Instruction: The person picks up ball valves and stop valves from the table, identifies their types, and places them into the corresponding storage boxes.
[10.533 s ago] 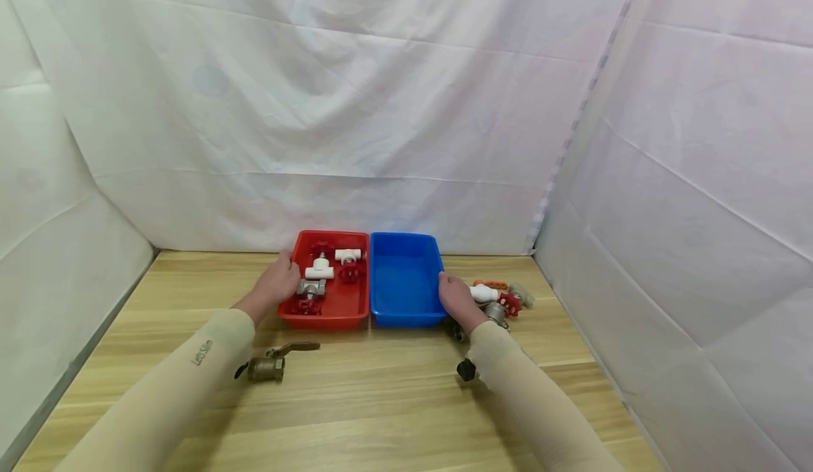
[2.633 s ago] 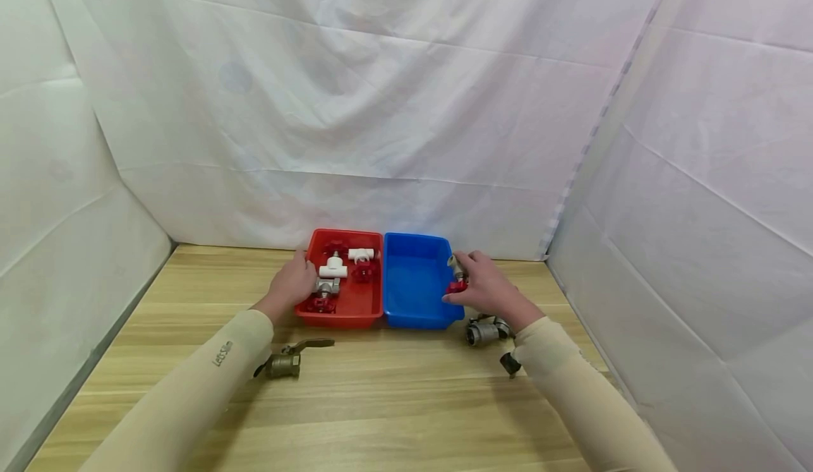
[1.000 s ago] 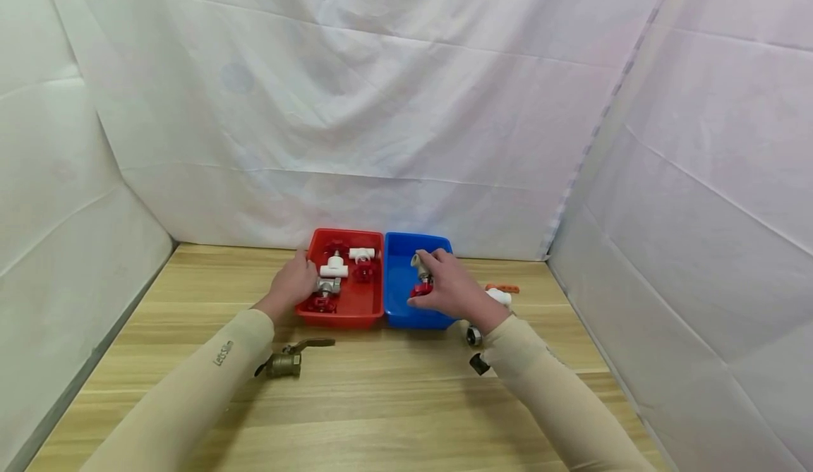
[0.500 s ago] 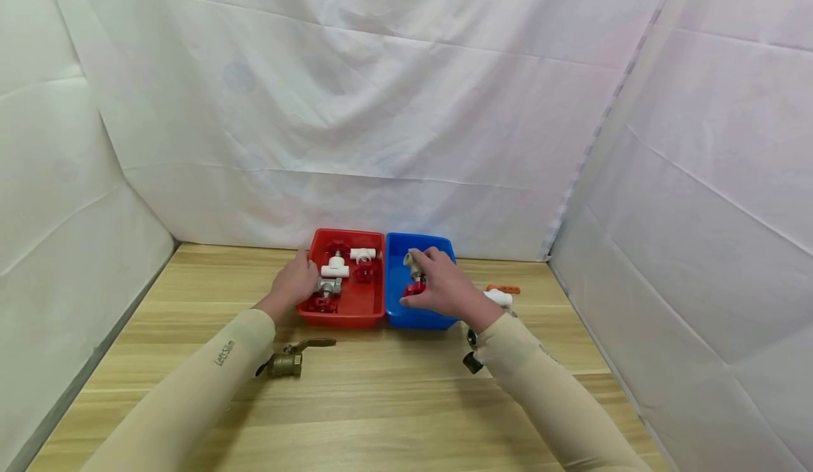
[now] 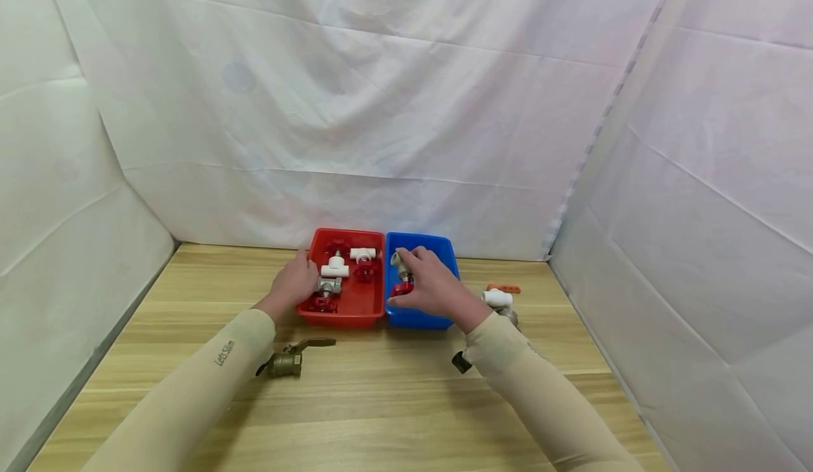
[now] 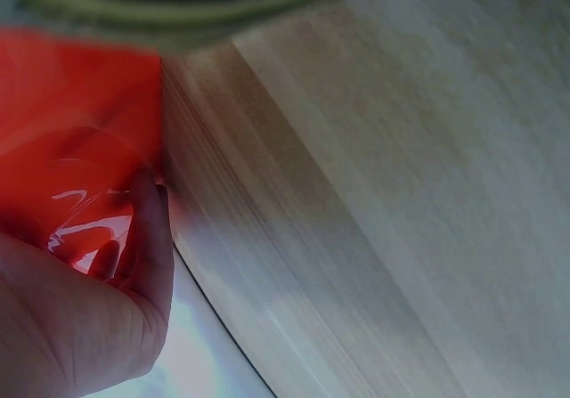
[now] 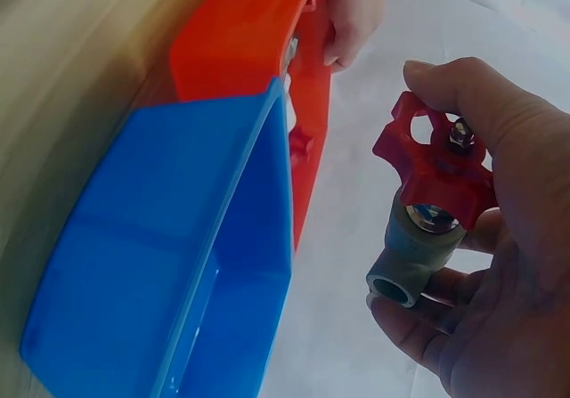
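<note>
My right hand (image 5: 433, 287) holds a grey stop valve with a red handwheel (image 7: 436, 171) over the blue tray (image 5: 452, 255). In the right wrist view the thumb is at the handwheel and the fingertips are at the grey body. At the left rim of the red tray (image 5: 372, 311), my left hand (image 5: 293, 285) grips the tray's side. Two white tee-shaped valves with red handwheels, one of them a white valve (image 5: 334, 267), lie in the red tray beside a metal valve (image 5: 329, 286) with a red handwheel.
A brass ball valve (image 5: 286, 363) with a lever lies in front of the red tray. Right of the blue tray are a white valve (image 5: 497, 298), an orange handle (image 5: 504, 288) and a metal valve (image 5: 510, 315) partly behind my right forearm. White curtains enclose the table.
My right hand has carried the grey valve left from the blue tray's right edge to over its left half. The left hand stays on the red tray.
</note>
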Available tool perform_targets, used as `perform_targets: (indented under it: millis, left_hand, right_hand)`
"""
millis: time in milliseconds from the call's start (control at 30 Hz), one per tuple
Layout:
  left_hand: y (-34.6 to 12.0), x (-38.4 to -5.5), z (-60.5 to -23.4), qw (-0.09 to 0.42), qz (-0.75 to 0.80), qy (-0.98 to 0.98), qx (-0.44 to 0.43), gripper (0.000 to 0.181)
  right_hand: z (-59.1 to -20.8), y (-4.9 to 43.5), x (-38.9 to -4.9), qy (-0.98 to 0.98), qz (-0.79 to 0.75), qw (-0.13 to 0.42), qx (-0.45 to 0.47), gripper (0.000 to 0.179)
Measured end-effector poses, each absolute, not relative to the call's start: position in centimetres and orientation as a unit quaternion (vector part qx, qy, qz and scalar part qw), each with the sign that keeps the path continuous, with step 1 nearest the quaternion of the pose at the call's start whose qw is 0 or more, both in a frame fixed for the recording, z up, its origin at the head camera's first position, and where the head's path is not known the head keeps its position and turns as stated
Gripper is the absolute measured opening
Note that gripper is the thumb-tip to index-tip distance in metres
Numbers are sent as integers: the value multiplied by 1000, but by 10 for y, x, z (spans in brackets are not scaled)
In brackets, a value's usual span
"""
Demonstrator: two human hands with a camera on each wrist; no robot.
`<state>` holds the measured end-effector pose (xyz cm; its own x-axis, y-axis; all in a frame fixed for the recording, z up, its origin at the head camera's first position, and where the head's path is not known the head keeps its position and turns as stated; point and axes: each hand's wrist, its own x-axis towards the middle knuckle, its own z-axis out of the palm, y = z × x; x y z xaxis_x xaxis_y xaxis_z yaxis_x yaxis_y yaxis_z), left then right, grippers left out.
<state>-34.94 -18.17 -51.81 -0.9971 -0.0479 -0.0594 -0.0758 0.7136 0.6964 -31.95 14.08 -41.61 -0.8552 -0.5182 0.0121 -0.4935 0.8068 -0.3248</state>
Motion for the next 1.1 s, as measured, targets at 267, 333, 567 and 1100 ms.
perform_targets:
  millis: [267, 333, 567, 1100]
  left_hand:
    - [-182, -349, -518, 17, 374, 927, -30, 58]
    - [-182, -349, -517, 16, 374, 927, -30, 58]
    - [-182, -351, -519, 14, 372, 928, -31, 58]
    - [-181, -348, -515, 20, 374, 926, -36, 57]
  right_hand:
    - [-416, 127, -318, 941, -177, 44, -284, 103]
    - [-416, 124, -318, 941, -180, 47, -284, 104]
    - [-421, 111, -321, 940, -177, 45, -287, 108]
    - [-426, 82, -323, 936, -196, 61, -287, 107]
